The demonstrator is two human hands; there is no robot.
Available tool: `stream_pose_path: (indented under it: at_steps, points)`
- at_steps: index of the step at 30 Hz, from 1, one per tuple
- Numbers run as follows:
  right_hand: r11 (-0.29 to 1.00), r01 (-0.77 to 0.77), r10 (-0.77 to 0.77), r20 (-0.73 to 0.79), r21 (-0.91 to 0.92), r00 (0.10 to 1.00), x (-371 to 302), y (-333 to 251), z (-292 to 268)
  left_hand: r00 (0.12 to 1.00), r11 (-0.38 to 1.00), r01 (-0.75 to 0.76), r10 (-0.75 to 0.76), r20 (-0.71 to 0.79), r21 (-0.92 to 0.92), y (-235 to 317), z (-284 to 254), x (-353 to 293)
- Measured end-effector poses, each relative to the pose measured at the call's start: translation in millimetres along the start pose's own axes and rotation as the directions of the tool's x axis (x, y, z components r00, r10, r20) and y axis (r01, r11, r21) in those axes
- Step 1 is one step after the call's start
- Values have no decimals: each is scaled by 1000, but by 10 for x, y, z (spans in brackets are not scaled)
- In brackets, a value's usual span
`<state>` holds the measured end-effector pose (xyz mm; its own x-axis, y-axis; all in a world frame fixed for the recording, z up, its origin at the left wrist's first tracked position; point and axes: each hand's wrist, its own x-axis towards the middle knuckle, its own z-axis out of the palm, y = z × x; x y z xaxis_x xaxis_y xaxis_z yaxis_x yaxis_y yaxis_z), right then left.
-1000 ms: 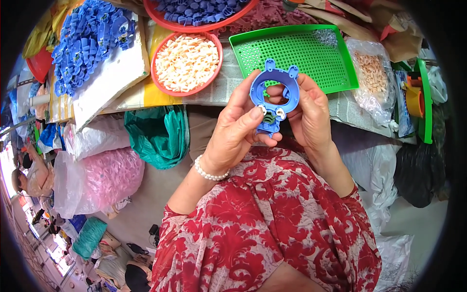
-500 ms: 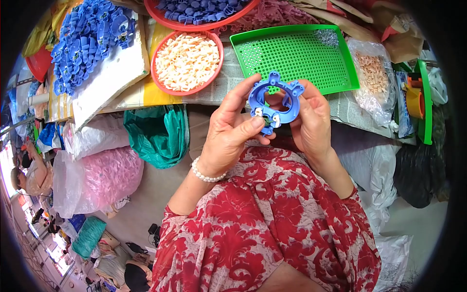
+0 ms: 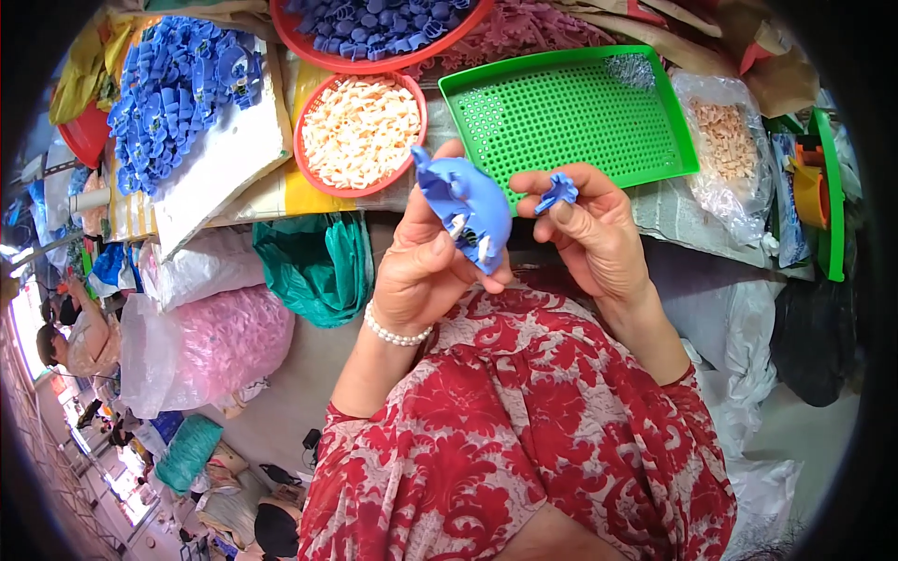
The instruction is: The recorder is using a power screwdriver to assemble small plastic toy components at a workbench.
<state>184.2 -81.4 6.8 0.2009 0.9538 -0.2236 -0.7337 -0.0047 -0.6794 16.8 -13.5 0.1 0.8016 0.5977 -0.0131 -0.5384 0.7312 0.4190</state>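
Above my lap, my left hand grips a hollow blue plastic shell, tilted so that its rounded outer side faces right. Two small white pieces sit along the shell's lower edge, near my left thumb. To the right, my right hand pinches a small blue plastic piece with a flared, notched end between thumb and fingers. The two blue parts are apart from each other. Just beyond my right fingers lies a green perforated tray with a small heap of silvery bits in its far right corner.
A red basket of small cream pieces and a larger red basket of blue parts stand on the table. Blue shells pile up at the far left. A teal bag and a pink-filled bag sit below the table edge.
The blue shell has turned from its open ring side to its rounded side and shifted left in my left hand. My right hand has left the shell and now holds a small blue piece.
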Motion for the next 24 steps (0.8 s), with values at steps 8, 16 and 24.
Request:
stream_pose_path:
  at_steps: [8, 16, 24]
  points:
    - [997, -46, 54, 124, -60, 991, 35, -8, -139, 998, 992, 62, -64, -14, -108, -15, 41, 138]
    - [997, 73, -69, 167, -23, 983, 48, -53, -131, 993, 986, 53, -69, -99, -157, -126, 62, 234]
    - [940, 320, -283, 253, -116, 925, 45, -64, -148, 982, 989, 48, -73, -176, -143, -188, 108, 249]
